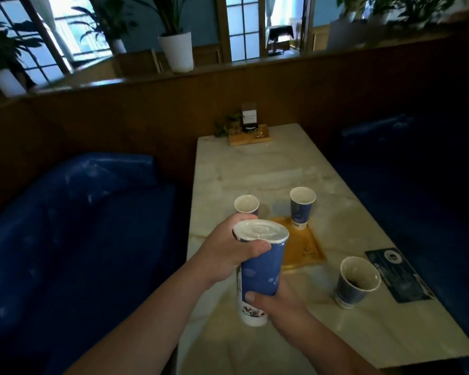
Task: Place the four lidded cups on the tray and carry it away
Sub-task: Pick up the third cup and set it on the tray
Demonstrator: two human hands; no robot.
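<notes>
I hold a tall blue paper cup (261, 269) with a clear lid above the near part of the table. My left hand (228, 250) grips it just under the lid, and my right hand (276, 301) holds its lower part. An orange tray (306, 247) lies flat on the table behind the cup. One blue cup (301, 208) stands on the tray's far edge. Another cup (246, 204) stands just left of the tray, partly hidden by my left hand. A further cup (356, 281) stands on the table to the right of the tray.
The pale marble table (255, 169) runs away from me between two blue sofas (65, 226). A dark printed card (401, 274) lies near the right edge. A wooden holder (251, 135) with a small plant and a sign stands at the far end against a wooden partition.
</notes>
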